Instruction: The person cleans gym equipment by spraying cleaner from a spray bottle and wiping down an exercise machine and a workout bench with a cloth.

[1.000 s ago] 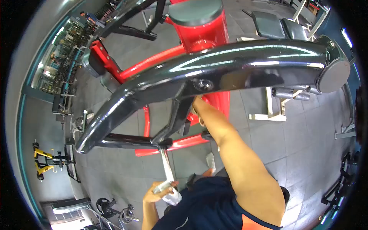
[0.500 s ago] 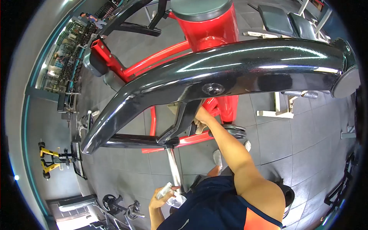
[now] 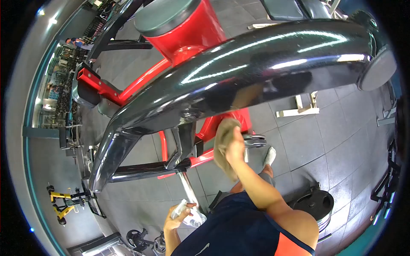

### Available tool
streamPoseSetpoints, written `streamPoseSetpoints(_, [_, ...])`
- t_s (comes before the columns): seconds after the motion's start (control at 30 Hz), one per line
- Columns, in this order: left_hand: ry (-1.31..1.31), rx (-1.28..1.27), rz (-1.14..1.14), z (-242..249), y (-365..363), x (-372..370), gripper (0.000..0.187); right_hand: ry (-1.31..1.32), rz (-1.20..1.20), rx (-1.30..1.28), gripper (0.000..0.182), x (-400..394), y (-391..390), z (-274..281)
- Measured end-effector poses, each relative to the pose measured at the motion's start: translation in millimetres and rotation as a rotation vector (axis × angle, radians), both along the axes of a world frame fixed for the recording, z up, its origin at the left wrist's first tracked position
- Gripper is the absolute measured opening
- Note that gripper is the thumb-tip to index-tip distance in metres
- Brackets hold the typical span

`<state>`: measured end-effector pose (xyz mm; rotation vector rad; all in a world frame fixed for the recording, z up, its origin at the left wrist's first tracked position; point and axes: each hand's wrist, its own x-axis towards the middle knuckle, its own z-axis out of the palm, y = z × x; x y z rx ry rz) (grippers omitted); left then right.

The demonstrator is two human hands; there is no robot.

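Observation:
My right hand (image 3: 235,147) is closed on a tan cloth (image 3: 223,147), which hangs just below the thick glossy black arm (image 3: 273,64) of a gym machine. Low in the view, my left hand (image 3: 174,219) grips a clear spray bottle with a white top (image 3: 188,216), close to the chrome post (image 3: 186,187). The machine's red frame (image 3: 192,36), topped by a round dark pad (image 3: 166,17), stands behind the black arm.
A bench with dark pads (image 3: 284,9) is at the top right. Black weight plates (image 3: 314,205) stand beside my right side. A yellow machine (image 3: 63,205) is at the far left. Another person (image 3: 77,42) is in the distance, upper left.
My right hand has come out from behind the black arm's lower bracket with the cloth, now nearer to me. The view has shifted. My left hand still holds the bottle.

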<state>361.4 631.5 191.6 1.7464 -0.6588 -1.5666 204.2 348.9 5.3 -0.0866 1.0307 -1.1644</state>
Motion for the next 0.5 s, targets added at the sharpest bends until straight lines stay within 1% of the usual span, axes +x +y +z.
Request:
streamPoseSetpoints(0.03, [-0.002,0.002,-0.011,-1.4,2.3,-3.1,0.031,0.399,0.016,-0.081,0.045,37.0,-11.8,-63.4])
streamPoseSetpoints(0.1, [-0.017,-0.002,-0.034,-3.4,3.6,-5.4,0.030,0.901,0.061,-0.158,0.061,65.8,-34.0,-49.9])
streamPoseSetpoints(0.17, [-0.033,0.010,-0.046,-3.0,3.0,-10.9,0.029,0.794,0.145,-0.188,0.063,50.1,-40.2,-40.8])
streamPoseSetpoints(0.2, [-0.033,0.024,-0.045,-2.5,7.6,-15.7,0.029,0.881,0.065,-0.265,0.053,53.9,-38.7,-60.4])
streamPoseSetpoints(0.3, [-0.038,0.040,-0.054,-6.5,10.3,-21.0,0.027,0.323,0.241,-0.165,0.052,12.7,-34.9,-29.2])
streamPoseSetpoints(0.33, [-0.019,0.050,-0.074,-6.1,8.8,-19.4,0.026,0.135,0.124,-0.057,0.054,14.0,-27.3,-39.6])
streamPoseSetpoints(0.4, [-0.029,0.004,-0.101,-5.0,5.1,-21.2,0.026,0.266,0.077,-0.232,0.054,29.9,27.4,-51.4])
streamPoseSetpoints(0.47, [-0.037,-0.029,-0.122,-4.7,5.9,-22.8,0.026,0.645,0.308,-0.686,0.050,44.0,65.2,-7.4])
streamPoseSetpoints(0.5, [-0.040,-0.040,-0.127,-5.4,7.7,-23.5,0.027,0.812,0.340,-0.912,0.050,50.5,84.0,17.9])
